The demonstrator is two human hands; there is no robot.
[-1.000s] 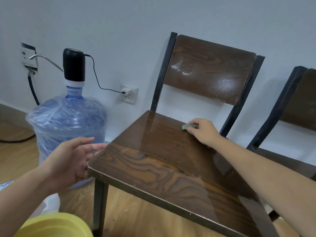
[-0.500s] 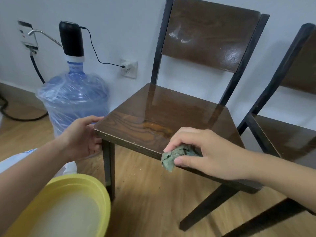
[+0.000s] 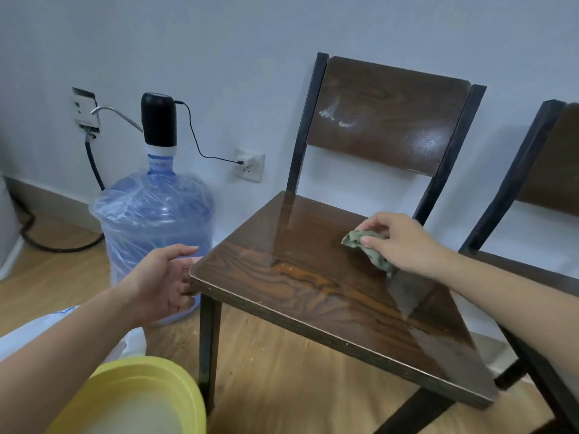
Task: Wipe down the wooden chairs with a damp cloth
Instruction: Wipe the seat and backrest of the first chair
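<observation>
A dark wooden chair (image 3: 300, 296) with a black metal frame stands against the wall; its seat looks wet and glossy. White smears mark its backrest (image 3: 388, 111). My right hand (image 3: 404, 242) is shut on a crumpled grey-green cloth (image 3: 365, 245) that rests on the right rear part of the seat. My left hand (image 3: 159, 283) grips the seat's front-left corner, fingers curled under the edge. A second wooden chair (image 3: 551, 170) stands to the right, partly out of view.
A yellow basin (image 3: 175, 389) holding cloudy water sits on the wooden floor at the lower left. A plastic-wrapped water jug (image 3: 153, 220) with a black pump stands left of the chair, its cable running to a wall socket (image 3: 249, 164).
My right hand brought the cloth from the rear of the seat to its front edge, then back up onto the right rear part. The left hand closed in and took the corner.
</observation>
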